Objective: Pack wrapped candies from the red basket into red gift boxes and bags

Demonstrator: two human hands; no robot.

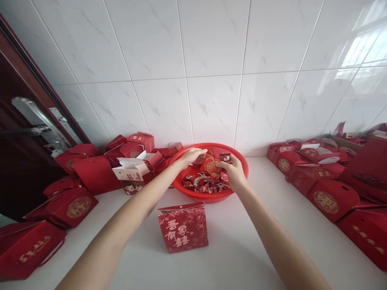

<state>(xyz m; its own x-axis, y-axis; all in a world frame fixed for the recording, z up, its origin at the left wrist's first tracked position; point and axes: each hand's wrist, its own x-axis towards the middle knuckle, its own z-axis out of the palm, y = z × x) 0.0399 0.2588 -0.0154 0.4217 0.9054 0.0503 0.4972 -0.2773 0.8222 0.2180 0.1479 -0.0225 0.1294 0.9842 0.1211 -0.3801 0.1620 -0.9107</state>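
Note:
A round red plastic basket (238,189) stands on the white counter by the tiled wall, holding many wrapped candies (208,183) in red and dark wrappers. My left hand (193,156) reaches over its left side with the fingers stretched out; what lies under the palm is partly hidden. At the right side, my right hand (234,173) has a dark wrapped candy (225,158) between thumb and fingers. An orange-red packet with a gold design (209,165) lies between the two hands, near the right thumb. Closer to me, a red box with white characters (183,227) stands upright between my forearms.
Red gift boxes (80,205) crowd the left of the counter, including a white-and-red box with raised flaps (130,175). More red boxes (328,199) line the right side. A dark door with a metal handle (39,117) is at far left.

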